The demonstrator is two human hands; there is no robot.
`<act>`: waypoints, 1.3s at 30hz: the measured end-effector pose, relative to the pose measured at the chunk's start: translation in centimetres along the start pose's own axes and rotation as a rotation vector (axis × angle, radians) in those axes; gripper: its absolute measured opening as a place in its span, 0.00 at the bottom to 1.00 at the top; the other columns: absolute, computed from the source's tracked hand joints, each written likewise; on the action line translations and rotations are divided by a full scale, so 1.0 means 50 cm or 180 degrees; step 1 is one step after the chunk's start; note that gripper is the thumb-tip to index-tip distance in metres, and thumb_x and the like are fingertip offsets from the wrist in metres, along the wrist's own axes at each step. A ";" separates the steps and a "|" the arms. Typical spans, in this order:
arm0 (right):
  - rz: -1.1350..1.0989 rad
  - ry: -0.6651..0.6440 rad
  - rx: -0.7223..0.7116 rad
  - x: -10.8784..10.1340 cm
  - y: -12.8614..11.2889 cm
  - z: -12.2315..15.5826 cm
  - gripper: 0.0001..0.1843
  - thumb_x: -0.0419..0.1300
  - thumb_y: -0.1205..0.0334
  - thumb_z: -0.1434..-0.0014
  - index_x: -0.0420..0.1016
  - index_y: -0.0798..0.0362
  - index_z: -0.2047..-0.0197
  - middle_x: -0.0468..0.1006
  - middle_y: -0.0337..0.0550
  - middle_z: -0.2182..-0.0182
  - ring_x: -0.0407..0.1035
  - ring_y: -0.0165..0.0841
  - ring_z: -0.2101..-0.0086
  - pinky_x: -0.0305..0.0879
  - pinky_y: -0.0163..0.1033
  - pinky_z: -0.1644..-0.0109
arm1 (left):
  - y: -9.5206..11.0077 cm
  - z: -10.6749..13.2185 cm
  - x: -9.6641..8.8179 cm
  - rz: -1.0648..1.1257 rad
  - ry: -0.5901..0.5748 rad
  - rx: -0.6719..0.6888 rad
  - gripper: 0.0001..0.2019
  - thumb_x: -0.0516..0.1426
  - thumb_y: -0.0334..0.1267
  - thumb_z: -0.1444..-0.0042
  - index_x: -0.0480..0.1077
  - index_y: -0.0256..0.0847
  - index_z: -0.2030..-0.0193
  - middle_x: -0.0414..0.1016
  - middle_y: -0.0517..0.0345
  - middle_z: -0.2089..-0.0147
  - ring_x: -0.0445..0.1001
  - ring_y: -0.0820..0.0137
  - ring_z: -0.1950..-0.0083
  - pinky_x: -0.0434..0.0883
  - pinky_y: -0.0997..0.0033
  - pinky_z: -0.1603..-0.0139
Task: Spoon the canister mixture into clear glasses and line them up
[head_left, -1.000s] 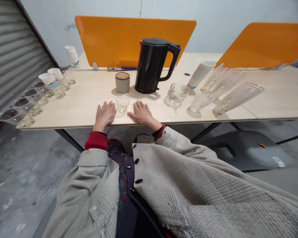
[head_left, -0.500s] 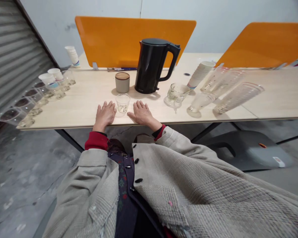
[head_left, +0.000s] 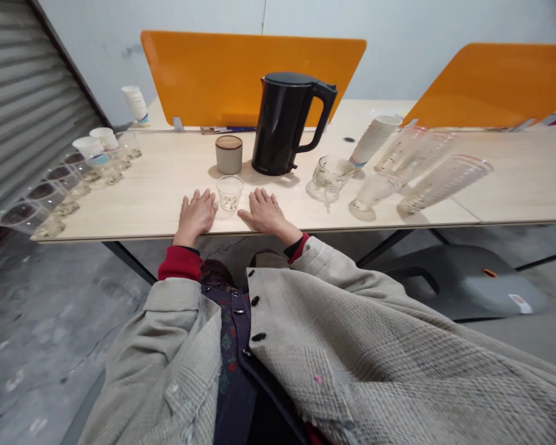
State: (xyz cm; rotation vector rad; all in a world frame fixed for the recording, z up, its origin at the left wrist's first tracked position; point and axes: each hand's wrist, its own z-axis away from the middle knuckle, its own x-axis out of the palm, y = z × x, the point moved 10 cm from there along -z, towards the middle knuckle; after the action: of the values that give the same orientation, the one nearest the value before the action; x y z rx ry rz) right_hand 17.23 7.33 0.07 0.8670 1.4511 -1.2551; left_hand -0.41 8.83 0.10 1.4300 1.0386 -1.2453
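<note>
Pale bench point(head_left: 176, 151) spans mid-frame. Left hand point(head_left: 197, 212) and right hand point(head_left: 264, 212) lie palm-down, each grip empty and flattened out, apparently leaving the clear cup point(head_left: 230, 193) free between them, just left of centre; its dark specks point(head_left: 230, 203) are too small to identify.

Office-like room with rough, utilitarian surroundings; a long pale wood-look desk point(head_left: 167, 167) carries orange divider panels point(head_left: 250, 74); a grey plastic chair point(head_left: 467, 278) sits at right; around them, a pale wall point(head_left: 412, 62), ribbed metal roller shutter point(head_left: 23, 93) and stained concrete floor point(head_left: 50, 346).
</note>
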 end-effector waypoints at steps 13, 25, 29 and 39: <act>0.0033 0.0101 -0.0074 0.005 0.004 -0.004 0.46 0.49 0.42 0.23 0.51 0.71 0.19 0.46 0.71 0.18 0.39 0.57 0.18 0.36 0.66 0.17 | 0.001 0.000 -0.001 0.0014 -0.0033 -0.0003 0.32 0.39 0.46 0.22 0.55 0.41 0.16 0.50 0.53 0.13 0.45 0.50 0.12 0.46 0.36 0.14; -0.2030 0.0752 -0.0654 -0.023 -0.008 -0.050 0.50 0.68 0.44 0.36 0.57 0.55 0.19 0.66 0.62 0.24 0.63 0.50 0.26 0.63 0.56 0.25 | 0.017 0.071 -0.022 0.0141 0.0617 -0.0065 0.27 0.43 0.41 0.23 0.70 0.38 0.26 0.67 0.48 0.19 0.61 0.54 0.17 0.57 0.48 0.17; -0.2610 0.0764 -0.0528 0.000 -0.017 -0.080 0.52 0.69 0.43 0.39 0.57 0.54 0.20 0.71 0.65 0.28 0.69 0.49 0.29 0.71 0.56 0.31 | 0.016 0.076 -0.021 0.0159 0.0644 -0.0042 0.26 0.44 0.40 0.23 0.71 0.40 0.27 0.68 0.50 0.20 0.62 0.55 0.18 0.59 0.49 0.18; -0.2867 0.0866 -0.0584 -0.019 -0.032 -0.101 0.42 0.73 0.39 0.49 0.72 0.53 0.37 0.81 0.59 0.41 0.76 0.50 0.42 0.76 0.57 0.40 | 0.024 0.080 -0.023 0.0260 0.0716 -0.0035 0.25 0.46 0.39 0.23 0.73 0.37 0.28 0.69 0.47 0.21 0.63 0.53 0.18 0.60 0.49 0.18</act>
State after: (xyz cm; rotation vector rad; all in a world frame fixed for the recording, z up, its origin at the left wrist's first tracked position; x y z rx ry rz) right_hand 14.86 11.98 1.29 0.2332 2.2662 -1.6339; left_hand -0.16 4.65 1.20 1.6149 1.1224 -1.0357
